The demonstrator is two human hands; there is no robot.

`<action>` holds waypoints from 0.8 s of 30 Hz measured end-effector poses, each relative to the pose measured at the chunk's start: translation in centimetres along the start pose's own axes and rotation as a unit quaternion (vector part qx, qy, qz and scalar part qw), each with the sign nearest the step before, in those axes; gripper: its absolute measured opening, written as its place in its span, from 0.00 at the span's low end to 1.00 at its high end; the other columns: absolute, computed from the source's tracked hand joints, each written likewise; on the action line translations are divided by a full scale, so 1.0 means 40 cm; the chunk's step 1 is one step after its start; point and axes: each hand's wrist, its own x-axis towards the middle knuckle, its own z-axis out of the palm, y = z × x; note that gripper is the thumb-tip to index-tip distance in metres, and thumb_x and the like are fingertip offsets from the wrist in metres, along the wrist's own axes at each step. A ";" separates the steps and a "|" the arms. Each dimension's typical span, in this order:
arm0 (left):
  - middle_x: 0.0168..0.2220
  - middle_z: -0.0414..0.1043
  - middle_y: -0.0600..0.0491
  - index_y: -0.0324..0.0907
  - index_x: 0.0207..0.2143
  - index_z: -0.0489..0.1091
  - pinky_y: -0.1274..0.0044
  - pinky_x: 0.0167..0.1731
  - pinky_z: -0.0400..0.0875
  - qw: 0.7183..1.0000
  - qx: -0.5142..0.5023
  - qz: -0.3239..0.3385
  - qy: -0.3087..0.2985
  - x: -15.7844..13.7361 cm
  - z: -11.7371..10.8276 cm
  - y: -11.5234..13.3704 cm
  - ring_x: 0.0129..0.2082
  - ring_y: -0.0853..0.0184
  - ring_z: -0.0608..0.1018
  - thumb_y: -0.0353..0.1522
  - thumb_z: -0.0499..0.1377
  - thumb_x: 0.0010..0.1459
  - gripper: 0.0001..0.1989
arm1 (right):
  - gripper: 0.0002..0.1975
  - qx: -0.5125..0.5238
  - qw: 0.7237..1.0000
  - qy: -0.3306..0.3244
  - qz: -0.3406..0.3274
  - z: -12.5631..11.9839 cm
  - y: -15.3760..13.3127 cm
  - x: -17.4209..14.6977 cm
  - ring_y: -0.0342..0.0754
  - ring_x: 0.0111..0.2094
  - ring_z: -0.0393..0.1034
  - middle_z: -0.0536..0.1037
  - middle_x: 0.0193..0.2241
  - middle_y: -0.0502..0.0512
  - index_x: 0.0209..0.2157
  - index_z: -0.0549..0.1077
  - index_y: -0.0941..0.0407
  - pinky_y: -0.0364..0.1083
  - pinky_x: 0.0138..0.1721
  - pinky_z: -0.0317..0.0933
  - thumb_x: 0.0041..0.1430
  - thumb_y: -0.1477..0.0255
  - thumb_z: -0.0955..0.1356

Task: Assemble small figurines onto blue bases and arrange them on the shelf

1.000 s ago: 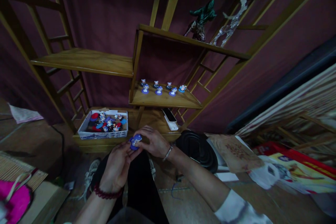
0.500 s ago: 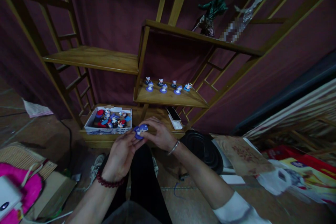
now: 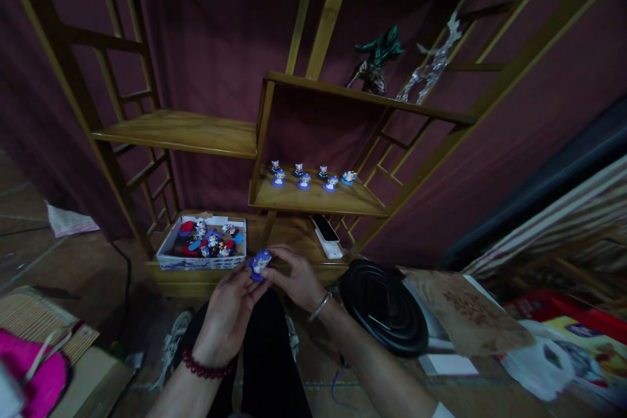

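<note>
A small purple-and-white figurine [image 3: 260, 261] on a round purple base is held between both hands, in front of the shelf unit. My left hand [image 3: 231, 304] has its fingers around the base from below and the left. My right hand [image 3: 296, 277] grips the figurine from the right with thumb and fingers. Similar purple figurines [image 3: 304, 181] stand in a front row on the middle shelf [image 3: 318, 200]. Behind them are several dark-and-white figurines [image 3: 298, 170], with a blue-based figurine [image 3: 348, 177] at the right. A box [image 3: 200, 262] of jumbled figurines sits on the low left shelf.
A phone [image 3: 325, 228] rests on a white box [image 3: 333, 250] on the bottom shelf. Higher up stand a green statuette [image 3: 378, 59] and a clear deer figure [image 3: 431, 68]. A black round object [image 3: 385, 307] and a plastic bag [image 3: 539, 356] lie on the floor to the right.
The figurine has been turned more upright in my hands. Both hands stay on it. The whole scene sits lower in view, as the camera has tilted up.
</note>
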 end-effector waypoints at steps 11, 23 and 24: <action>0.31 0.74 0.49 0.36 0.27 0.69 0.70 0.43 0.68 1.000 -0.001 -0.003 -0.005 0.017 0.005 -0.027 0.32 0.69 0.75 0.20 0.52 0.50 0.08 | 0.11 0.022 0.999 0.008 0.032 -0.003 0.006 -0.014 0.45 0.37 0.67 0.72 0.34 0.53 0.35 0.72 0.57 0.44 0.40 0.62 0.50 0.67 0.67; 0.31 0.73 0.47 0.36 0.26 0.70 0.68 0.44 0.67 0.999 -0.018 -0.018 -0.037 0.031 -0.021 -0.059 0.34 0.65 0.76 0.21 0.56 0.48 0.05 | 0.10 0.045 0.997 0.026 0.050 -0.008 0.014 -0.024 0.47 0.36 0.68 0.73 0.33 0.54 0.32 0.73 0.56 0.45 0.39 0.63 0.49 0.66 0.68; 0.31 0.73 0.47 0.36 0.26 0.70 0.68 0.44 0.66 0.999 -0.020 -0.018 -0.040 0.032 -0.021 -0.062 0.33 0.66 0.76 0.21 0.56 0.48 0.05 | 0.10 0.049 0.997 0.027 0.053 -0.009 0.014 -0.025 0.47 0.36 0.68 0.73 0.33 0.54 0.32 0.73 0.56 0.45 0.39 0.63 0.49 0.65 0.68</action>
